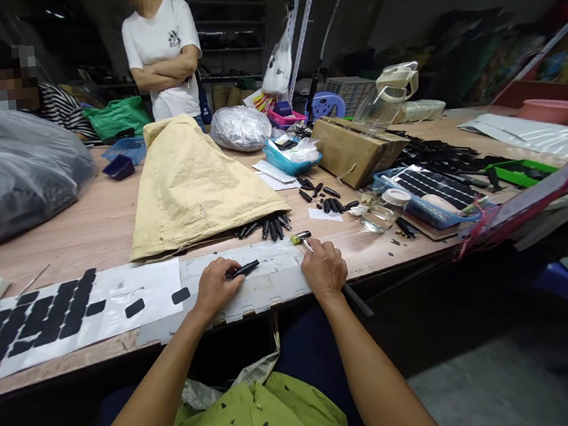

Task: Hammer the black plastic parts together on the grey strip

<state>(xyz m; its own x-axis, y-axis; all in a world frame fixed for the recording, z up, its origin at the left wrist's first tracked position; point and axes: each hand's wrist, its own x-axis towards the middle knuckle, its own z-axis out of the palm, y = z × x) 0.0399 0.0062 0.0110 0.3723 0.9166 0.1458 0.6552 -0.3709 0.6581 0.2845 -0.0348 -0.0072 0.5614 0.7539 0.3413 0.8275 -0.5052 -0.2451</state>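
Observation:
My left hand (215,288) pinches a short black tube-like part (247,268) at its near end, low over a grey board (271,286) at the table's front edge. Wrapped round the handle of a small hammer (300,237), my right hand (324,269) rests at the board's right end. The hammer's head, yellowish and black, is to the right of the black part and apart from it; its dark handle sticks out below my fist. Several similar black parts (273,227) lie beyond the board, at the edge of a beige cloth (201,187).
On the left lies a white sheet (157,279) with rounded black pieces. A cardboard box (353,149), a glass jar (379,216) and a blue basket (429,209) stand to the right. A large plastic bag (19,171) fills the far left. A person with folded arms (164,70) stands across the table.

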